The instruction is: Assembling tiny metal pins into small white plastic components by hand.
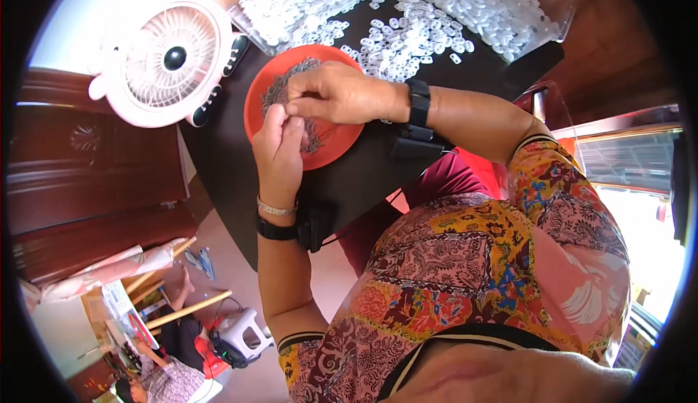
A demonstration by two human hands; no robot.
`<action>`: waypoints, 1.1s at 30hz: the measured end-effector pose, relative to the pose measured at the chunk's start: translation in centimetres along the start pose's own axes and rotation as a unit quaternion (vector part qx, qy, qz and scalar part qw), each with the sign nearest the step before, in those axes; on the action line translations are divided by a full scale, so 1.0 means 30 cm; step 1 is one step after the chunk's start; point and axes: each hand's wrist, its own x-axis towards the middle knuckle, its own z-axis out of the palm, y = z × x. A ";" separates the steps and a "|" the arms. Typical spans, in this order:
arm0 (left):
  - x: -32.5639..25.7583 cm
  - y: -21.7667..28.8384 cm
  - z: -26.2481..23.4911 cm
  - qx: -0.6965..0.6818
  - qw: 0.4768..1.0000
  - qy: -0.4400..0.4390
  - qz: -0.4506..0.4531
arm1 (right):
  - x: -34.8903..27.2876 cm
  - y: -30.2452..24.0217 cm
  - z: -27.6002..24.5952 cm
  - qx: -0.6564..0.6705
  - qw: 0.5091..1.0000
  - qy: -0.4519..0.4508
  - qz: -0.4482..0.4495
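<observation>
Hands (342, 96) over slender grey pieces (273, 97), round orange dish (345, 138)

Dark reddish cabinet (91, 159), pinkish floor (231, 261)

So the round orange-red plastic-looking dish (345, 137) sat flat on the black worktop (349, 185). Inside it was a loose heap of thin grey metallic-looking slivers (275, 93), kinda like tiny nails, lying every which way. Most of what I could see was piled toward the far and left side, some more trailed down toward the near rim, and plain orange showed on the right. The left hand (280, 152) and right hand (345, 96) hid the middle of the heap.
</observation>
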 end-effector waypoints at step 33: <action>0.018 -0.062 -0.034 -0.022 0.992 0.112 -0.049 | 0.048 0.305 -0.295 -0.392 0.918 -0.017 0.059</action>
